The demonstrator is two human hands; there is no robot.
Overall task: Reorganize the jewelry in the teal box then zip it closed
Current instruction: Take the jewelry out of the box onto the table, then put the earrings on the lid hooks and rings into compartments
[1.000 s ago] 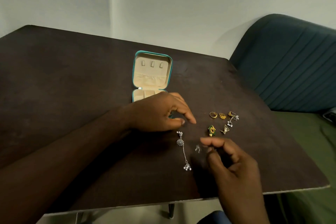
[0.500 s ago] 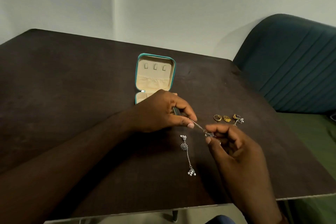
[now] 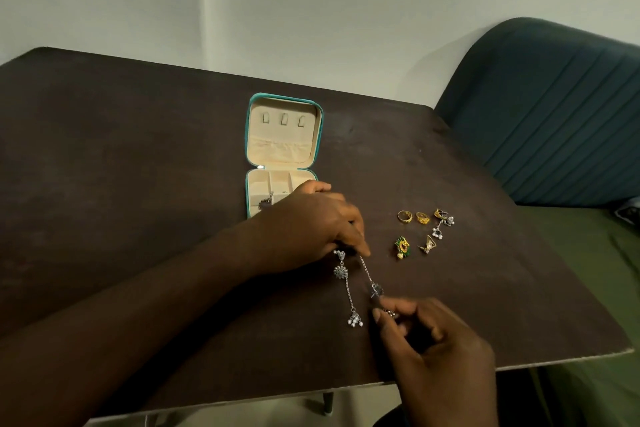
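The teal box (image 3: 248, 135) lies open on the dark table (image 3: 138, 184), its cream lid flat behind the tray; a small dark piece (image 3: 266, 202) rests in the tray. A long silver drop earring (image 3: 346, 288) lies on the table. A second silver drop earring (image 3: 372, 282) is stretched between my hands: my left hand (image 3: 311, 225) pinches its upper end, my right hand (image 3: 436, 350) pinches its lower end. Two gold rings (image 3: 412, 217), a green and yellow piece (image 3: 401, 246), a gold triangle earring (image 3: 427, 244) and a pearl cluster (image 3: 443, 222) lie to the right.
A dark teal padded chair (image 3: 554, 114) stands against the table's right side, with green fabric (image 3: 595, 288) below it. The table's front edge (image 3: 450, 373) runs just under my right hand. A pale wall rises behind.
My right hand picked up the second silver earring and my left hand took its other end. Both hands then carried it down beside the first earring. The view tilted, showing more of the box.
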